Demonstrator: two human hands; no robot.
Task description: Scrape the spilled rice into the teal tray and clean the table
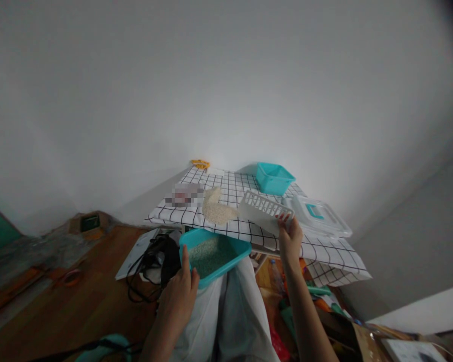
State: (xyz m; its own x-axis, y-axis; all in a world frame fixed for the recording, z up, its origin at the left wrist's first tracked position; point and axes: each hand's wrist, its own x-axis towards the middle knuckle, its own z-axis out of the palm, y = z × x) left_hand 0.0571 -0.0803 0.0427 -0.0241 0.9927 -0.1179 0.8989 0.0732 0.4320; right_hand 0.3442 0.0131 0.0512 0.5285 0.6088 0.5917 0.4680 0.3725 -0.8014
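My left hand grips the near rim of a teal tub holding pale grains, kept just below the table's front edge over my lap. My right hand holds one end of a white slotted basket, which lies tilted on the table next to a heap of white rice. The rice lies loose on the black-and-white checked cloth.
A second teal tub stands at the table's back. A clear lidded box with a teal latch sits at the right. A yellow object lies at the far edge. Cables and clutter cover the floor beneath.
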